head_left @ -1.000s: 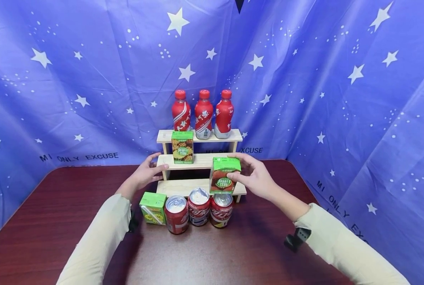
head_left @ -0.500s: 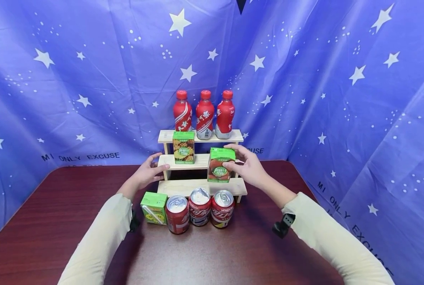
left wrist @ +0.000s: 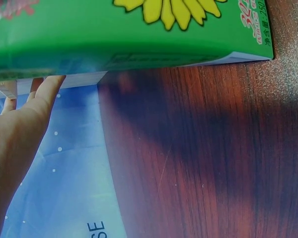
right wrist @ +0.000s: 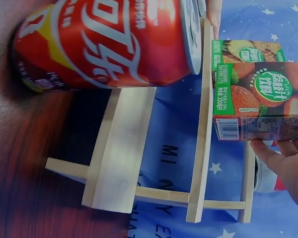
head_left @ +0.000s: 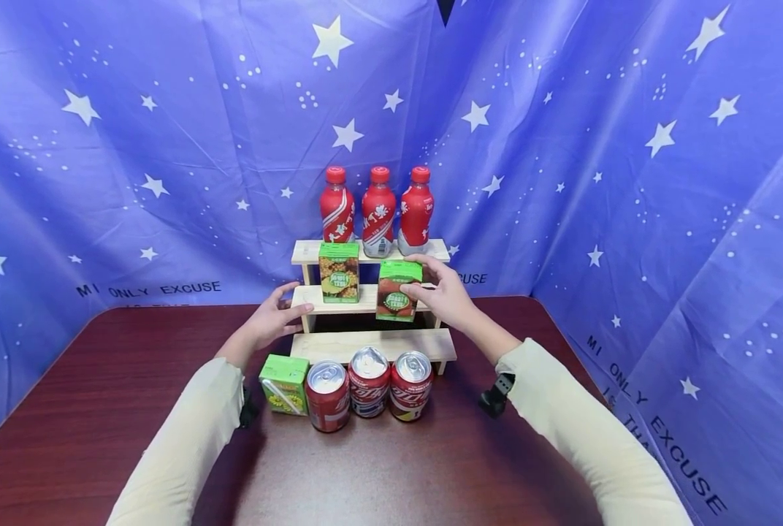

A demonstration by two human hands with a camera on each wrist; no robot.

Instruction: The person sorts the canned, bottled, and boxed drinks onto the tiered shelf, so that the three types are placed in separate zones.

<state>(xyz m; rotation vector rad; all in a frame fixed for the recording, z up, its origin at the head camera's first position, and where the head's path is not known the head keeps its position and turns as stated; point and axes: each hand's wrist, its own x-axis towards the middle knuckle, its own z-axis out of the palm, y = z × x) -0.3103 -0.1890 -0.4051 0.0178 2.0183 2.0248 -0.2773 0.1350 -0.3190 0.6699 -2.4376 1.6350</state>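
Observation:
My right hand [head_left: 447,296] grips a green-topped strawberry juice box [head_left: 399,292] at its right side, thumb on the front. The juice box is upright at the middle tier's right part, in front of the bottles; whether its base touches the board cannot be told. In the right wrist view, the strawberry juice box [right wrist: 263,99] overlaps a pineapple juice box [right wrist: 253,49] behind it. My left hand [head_left: 269,318] holds the left end of the three-tier wooden shelf [head_left: 365,343], thumb over the middle board. The pineapple juice box [head_left: 340,274] stands on that board's left part.
Three red bottles [head_left: 377,215] stand on the top tier. Before the lowest tier, three red cola cans [head_left: 328,398] and another green juice box [head_left: 284,387] with a straw stand on the dark wooden table [head_left: 391,475]. A blue starry curtain [head_left: 201,183] hangs behind.
My right hand has carried the strawberry juice box up, back and slightly left, from above the right can to the middle tier. My left hand has stayed at the shelf's end.

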